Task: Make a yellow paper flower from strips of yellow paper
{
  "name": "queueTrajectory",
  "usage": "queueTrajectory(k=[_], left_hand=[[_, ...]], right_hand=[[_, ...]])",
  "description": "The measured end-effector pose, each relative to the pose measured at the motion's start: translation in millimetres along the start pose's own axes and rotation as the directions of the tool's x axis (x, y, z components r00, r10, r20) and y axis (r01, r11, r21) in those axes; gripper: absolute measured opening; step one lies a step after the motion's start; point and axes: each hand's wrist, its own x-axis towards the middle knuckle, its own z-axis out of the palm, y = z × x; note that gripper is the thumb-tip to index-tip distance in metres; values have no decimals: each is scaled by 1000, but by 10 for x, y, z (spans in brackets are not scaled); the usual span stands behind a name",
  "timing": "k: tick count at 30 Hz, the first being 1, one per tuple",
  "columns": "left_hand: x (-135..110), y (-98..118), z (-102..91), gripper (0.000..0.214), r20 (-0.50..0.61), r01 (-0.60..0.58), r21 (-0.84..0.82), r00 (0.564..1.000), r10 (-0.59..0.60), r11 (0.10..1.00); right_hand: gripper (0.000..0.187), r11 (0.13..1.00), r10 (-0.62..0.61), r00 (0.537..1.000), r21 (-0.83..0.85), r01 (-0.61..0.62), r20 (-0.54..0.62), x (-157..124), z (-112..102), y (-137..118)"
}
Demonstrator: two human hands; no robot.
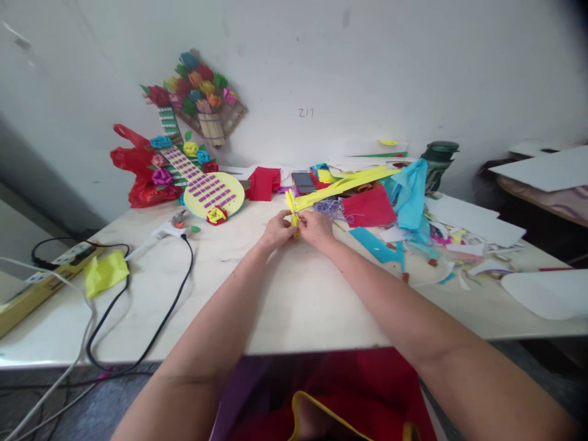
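Observation:
Both my hands meet over the middle of the pale table. My left hand and my right hand are closed in a pinch on the folded end of a long yellow paper strip. The strip runs up and to the right from my fingers, over a heap of coloured paper scraps. A small yellow folded bit sticks up between my thumbs.
A paper guitar with paper flowers, a red plastic bag and a flower basket craft stand at the back left. A glue gun with a black cord, a power strip, yellow paper, a green bottle.

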Motion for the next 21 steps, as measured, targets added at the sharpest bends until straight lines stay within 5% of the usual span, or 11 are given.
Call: queueTrajectory(k=[10,21], left_hand=[[-17,40,-16,53,-50,-32,295,998,49,955],[-32,73,27,36,-95,29,181,995,-12,983]], right_hand=[[27,999,45,999,2,-45,17,16,14,-18],[26,996,81,995,-31,-80,53,7,17,-22]])
